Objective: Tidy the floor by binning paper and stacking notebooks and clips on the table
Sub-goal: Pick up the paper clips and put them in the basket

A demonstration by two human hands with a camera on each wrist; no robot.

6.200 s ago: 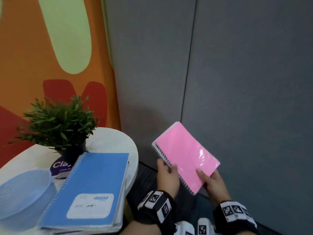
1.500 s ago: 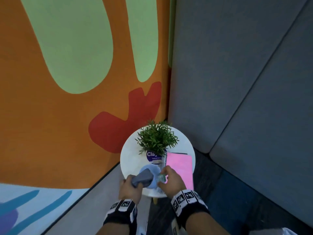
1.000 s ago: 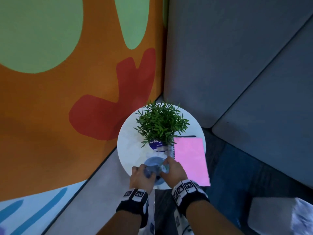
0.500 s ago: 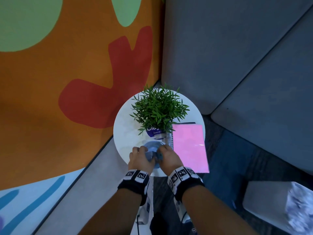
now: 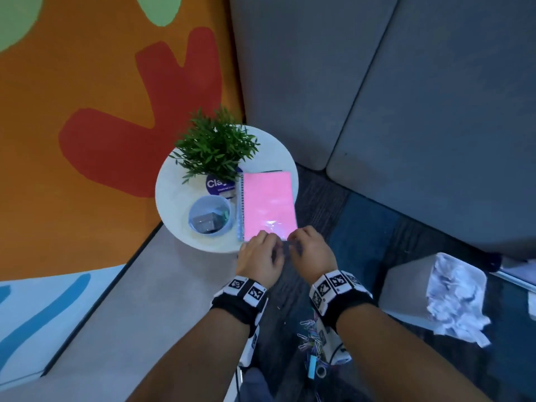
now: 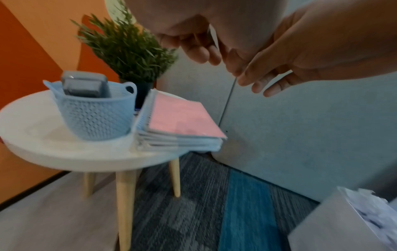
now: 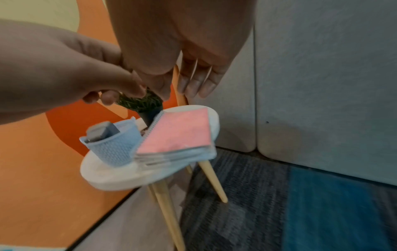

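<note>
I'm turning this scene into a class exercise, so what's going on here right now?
A person is tidying a corner. Both hands, left hand and right hand, hover together by the near edge of the round white table, holding nothing clearly visible. A stack of notebooks topped by a pink notebook lies beside a blue basket containing a grey box. A bin holds crumpled paper, while coloured paper clips lie on the floor.

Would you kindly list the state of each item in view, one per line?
Pink notebook: closed, topping the stack.
Blue basket: upright, grey case inside.
Bin: full of crumpled paper.
Paper clips: on the floor.
Left hand: empty.
Right hand: empty.
</note>
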